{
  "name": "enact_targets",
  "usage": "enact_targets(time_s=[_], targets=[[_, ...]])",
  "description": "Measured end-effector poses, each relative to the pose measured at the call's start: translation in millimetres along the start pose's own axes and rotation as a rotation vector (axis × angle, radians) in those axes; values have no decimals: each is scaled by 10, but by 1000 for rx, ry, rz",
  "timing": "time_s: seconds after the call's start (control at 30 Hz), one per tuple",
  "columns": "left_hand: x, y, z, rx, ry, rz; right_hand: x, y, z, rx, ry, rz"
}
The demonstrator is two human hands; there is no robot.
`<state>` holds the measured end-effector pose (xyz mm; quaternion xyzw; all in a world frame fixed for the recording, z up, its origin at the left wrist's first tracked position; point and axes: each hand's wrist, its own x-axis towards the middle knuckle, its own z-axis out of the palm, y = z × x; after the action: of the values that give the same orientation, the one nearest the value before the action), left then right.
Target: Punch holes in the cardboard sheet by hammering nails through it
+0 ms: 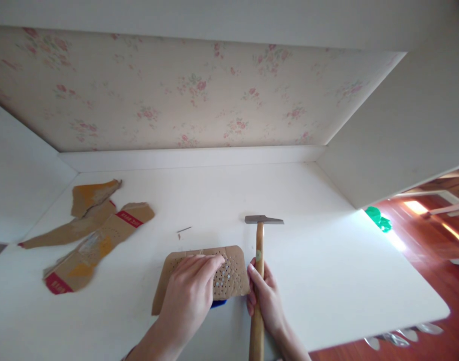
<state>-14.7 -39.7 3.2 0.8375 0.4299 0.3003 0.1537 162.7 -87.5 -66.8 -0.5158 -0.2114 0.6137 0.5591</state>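
Observation:
My right hand (266, 296) is wrapped round the wooden handle of a hammer (260, 255); its narrow steel head points away from me, above the table. To the left lies a piece of brown cardboard (237, 288) dotted with many small holes, with several round nail heads (228, 276) showing on it. My left hand (195, 283) rests over the cardboard, fingers drawn together near its upper middle; whatever is between the fingertips is hidden. A bit of something blue (218, 304) peeks out from under the cardboard's near edge.
A loose nail (184, 229) lies beyond the cardboard, beside tiny scraps. Torn cardboard pieces (97, 235) with red and orange print are at the left of the white table (308, 281). A low ledge and flowered wall close off the back; a white panel (395, 125) rises at right.

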Motion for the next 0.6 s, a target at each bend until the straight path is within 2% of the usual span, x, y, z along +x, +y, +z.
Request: enact_targets(time_s=[0.33,0.53,0.6], targets=[[26,-7,58,-52,47,20,-59,-44,-14,-36,-26,4],[30,-5,58,-76,26,1,-498,-348,-143,-74,36,102],[25,1,67,-80,17,1,-650,-448,-206,-155,15,99]])
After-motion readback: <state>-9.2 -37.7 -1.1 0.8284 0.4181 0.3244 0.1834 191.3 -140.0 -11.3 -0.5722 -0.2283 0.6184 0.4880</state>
